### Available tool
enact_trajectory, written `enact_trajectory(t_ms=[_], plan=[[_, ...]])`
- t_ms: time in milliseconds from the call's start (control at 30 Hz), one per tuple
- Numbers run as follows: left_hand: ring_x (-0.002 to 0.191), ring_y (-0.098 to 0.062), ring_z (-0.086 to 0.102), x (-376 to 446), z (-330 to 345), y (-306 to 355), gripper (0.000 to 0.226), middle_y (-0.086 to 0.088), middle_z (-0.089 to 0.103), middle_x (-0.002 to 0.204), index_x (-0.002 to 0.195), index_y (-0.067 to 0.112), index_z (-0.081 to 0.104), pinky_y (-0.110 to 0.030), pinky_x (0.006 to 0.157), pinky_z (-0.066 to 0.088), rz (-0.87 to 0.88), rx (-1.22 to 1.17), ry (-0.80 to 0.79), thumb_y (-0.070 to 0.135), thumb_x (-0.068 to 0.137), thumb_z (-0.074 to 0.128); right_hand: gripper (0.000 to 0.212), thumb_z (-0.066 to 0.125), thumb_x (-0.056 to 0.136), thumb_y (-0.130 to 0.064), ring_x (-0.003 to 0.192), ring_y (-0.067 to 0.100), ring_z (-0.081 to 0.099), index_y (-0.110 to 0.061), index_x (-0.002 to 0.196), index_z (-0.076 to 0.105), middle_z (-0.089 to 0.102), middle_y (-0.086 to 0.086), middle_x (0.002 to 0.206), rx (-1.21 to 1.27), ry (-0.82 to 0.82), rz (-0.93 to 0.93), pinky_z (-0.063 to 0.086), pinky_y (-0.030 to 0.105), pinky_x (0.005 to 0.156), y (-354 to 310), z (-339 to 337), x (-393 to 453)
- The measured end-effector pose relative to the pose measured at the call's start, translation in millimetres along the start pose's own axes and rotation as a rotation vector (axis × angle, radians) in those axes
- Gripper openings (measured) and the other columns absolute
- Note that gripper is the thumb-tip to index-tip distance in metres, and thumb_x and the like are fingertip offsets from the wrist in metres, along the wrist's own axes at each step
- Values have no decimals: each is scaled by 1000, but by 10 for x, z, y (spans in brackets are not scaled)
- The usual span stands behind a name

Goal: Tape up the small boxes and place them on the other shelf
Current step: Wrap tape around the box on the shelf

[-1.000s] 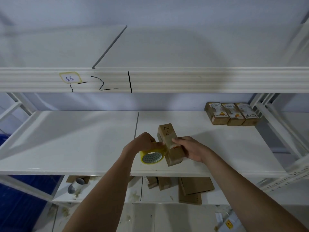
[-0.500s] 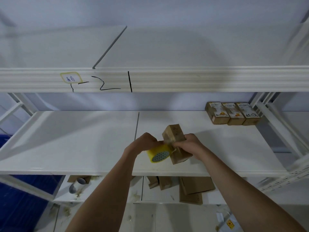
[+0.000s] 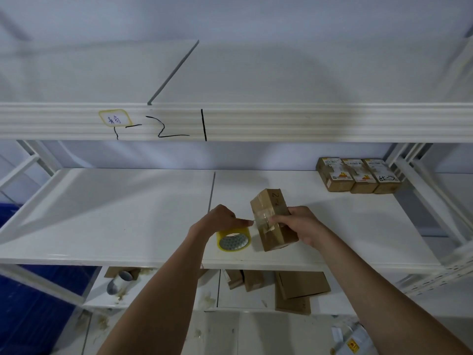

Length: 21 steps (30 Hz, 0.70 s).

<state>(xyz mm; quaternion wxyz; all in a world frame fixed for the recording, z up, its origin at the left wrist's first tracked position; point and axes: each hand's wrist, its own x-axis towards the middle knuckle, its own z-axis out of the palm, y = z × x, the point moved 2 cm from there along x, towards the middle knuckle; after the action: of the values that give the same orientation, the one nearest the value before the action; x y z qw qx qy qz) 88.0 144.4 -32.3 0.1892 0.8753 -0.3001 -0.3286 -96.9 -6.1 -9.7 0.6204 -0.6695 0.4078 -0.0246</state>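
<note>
right hand (image 3: 298, 226) gripping small box (image 3: 272, 219), left hand (image 3: 220, 220) at its 9 o'clock, fingers curled round yellow tape roll (image 3: 233, 239), over middle shelf (image 3: 128, 213)

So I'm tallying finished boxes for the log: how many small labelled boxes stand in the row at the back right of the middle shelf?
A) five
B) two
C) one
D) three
D: three labelled boxes stand side by side at the back right of the middle shelf, apart from the box that the right hand holds.
</note>
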Motion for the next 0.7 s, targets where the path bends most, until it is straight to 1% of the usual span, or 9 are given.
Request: enact_trajectory(t_ms=[133,200,267,333,400,467,533,633,700], plan=[[83,-18,68,-26,23,-20,67,-5,69,90,84,12,69,-29,81,55,-9,19,-27,77,68,69,38,88,73,-21,92,23,74,-13,108,74,78,5,95,29,-20,-2,61,41,84,2,-12,-16],[83,-17,68,-35,4,-10,69,-4,69,89,86,12,69,-30,80,55,-11,14,-21,79,67,70,35,87,74,-21,92,23,74,-13,106,73,78,5,96,47,-27,-4,61,41,85,0,-2,-37],[82,-17,68,-31,-11,5,68,-4,69,89,83,14,68,-30,80,56,-5,12,-19,79,66,70,32,86,76,-19,92,24,74,-13,104,73,78,6,96,75,-30,3,61,40,83,-5,-1,-55],[83,-18,69,-29,-23,6,66,-5,70,89,79,15,68,-32,82,57,25,-18,-24,80,67,68,33,85,77,-19,93,25,74,-10,107,73,78,7,96,103,-31,7,61,42,84,-2,-18,-47],[84,-20,70,-63,-43,7,58,-4,70,85,76,17,69,-30,78,57,94,-101,-18,75,74,66,36,85,78,-20,94,26,74,-9,109,72,78,8,97,105,-30,6,61,43,84,-25,-49,-42],[80,-17,69,-123,-67,33,48,-1,68,79,75,19,71,-25,70,53,166,-189,-19,66,82,65,35,84,78,-22,93,25,74,-10,108,72,78,7,97,92,-27,6,61,38,78,-60,-92,-37],[75,-15,67,-153,-75,73,45,0,67,74,74,16,73,-24,67,52,213,-220,-32,60,85,67,34,84,78,-23,93,24,73,-11,107,71,77,7,98,81,-21,9,60,35,75,-76,-135,-36],[68,-13,62,-164,-92,112,42,4,61,63,66,17,70,-23,63,48,234,-245,-29,53,87,69,36,84,78,-24,92,23,74,-10,109,72,78,7,96,98,-19,22,60,35,75,-70,-175,-23],[71,-14,64,-141,-84,104,39,4,62,66,67,19,69,-22,64,48,230,-226,-36,52,87,69,35,84,78,-24,92,22,74,-11,109,72,78,6,95,101,-33,22,60,34,73,-62,-182,-26]])
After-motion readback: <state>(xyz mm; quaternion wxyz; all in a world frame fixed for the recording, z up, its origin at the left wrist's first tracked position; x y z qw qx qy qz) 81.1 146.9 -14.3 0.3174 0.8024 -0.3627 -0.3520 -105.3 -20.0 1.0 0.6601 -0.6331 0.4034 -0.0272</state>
